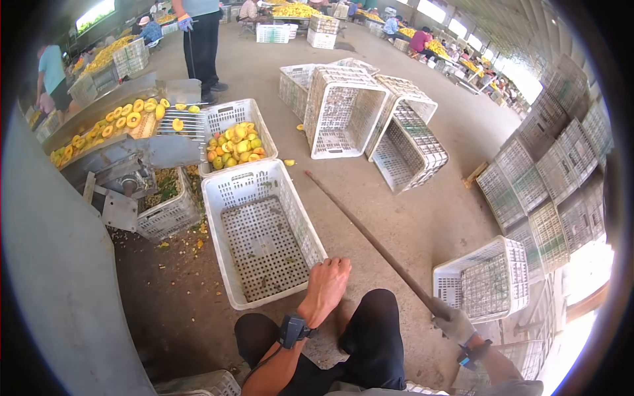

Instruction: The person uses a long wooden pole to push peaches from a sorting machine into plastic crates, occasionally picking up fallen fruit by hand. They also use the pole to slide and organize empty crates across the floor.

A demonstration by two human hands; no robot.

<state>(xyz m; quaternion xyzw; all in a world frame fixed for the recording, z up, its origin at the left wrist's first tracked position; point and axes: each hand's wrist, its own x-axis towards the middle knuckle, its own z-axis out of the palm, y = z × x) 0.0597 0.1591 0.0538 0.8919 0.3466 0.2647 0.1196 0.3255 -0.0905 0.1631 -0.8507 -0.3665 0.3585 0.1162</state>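
My left hand (327, 285), bare and with a device strapped at the wrist, is closed on the near right rim of a white plastic crate (305, 224). Only a few leafy scraps lie on that crate's perforated floor. In a grey work glove, my right hand (456, 323) grips the near end of a long thin stick (370, 239). The stick slants forward and left, its reddish tip low over the concrete floor. Beyond the held crate stands another white crate (261, 122) with halved yellow fruit (234, 144) in it.
A metal chute (112, 153) carries halved fruit to a slatted outlet at the left. Under it sits a crate of pits and scraps (168, 214). Tipped crates (347, 112) lie ahead; stacked crates (551, 171) line the right. A person (201, 39) stands beyond the chute.
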